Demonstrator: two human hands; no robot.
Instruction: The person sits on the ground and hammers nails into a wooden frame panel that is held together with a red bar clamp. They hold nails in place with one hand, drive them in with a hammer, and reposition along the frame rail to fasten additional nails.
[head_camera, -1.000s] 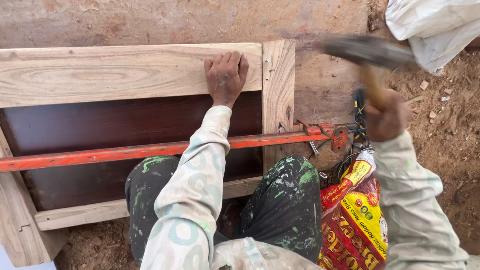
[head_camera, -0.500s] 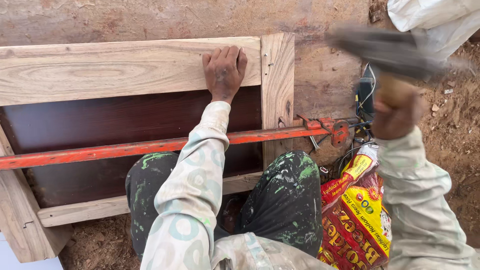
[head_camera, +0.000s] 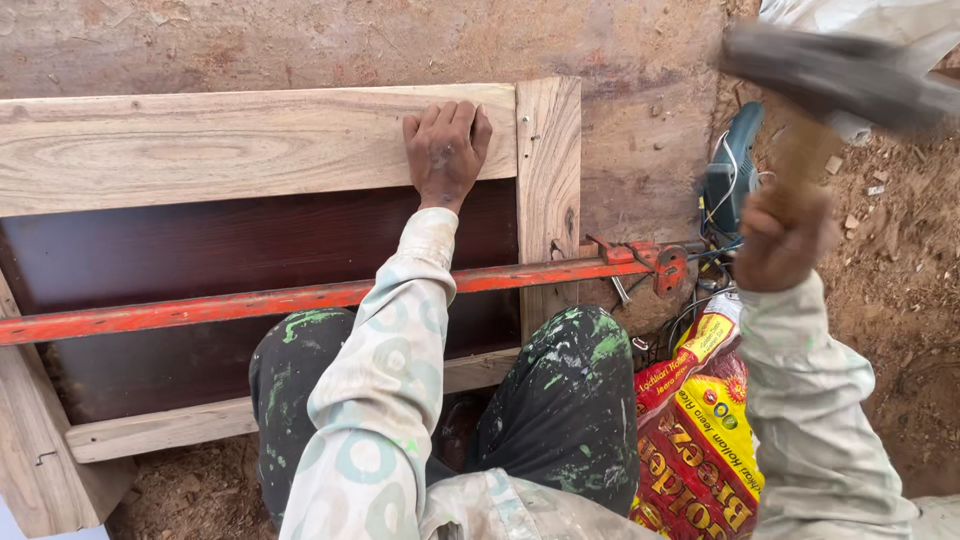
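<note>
One red-yellow bag (head_camera: 700, 440), right hand (head_camera: 785, 235) above

Wooden frame (head_camera: 250, 150): pale tan with darker brown grain. Inset panel (head_camera: 220, 260): dark reddish-brown. Bar clamp (head_camera: 300, 298): orange-red, worn. Hammer (head_camera: 840, 85): dark grey head, light brown handle. Sleeves (head_camera: 380, 400): off-white with pale green ring pattern. Trousers (head_camera: 570, 400): black, green paint smears. Bag (head_camera: 700, 440): red and yellow.
</note>
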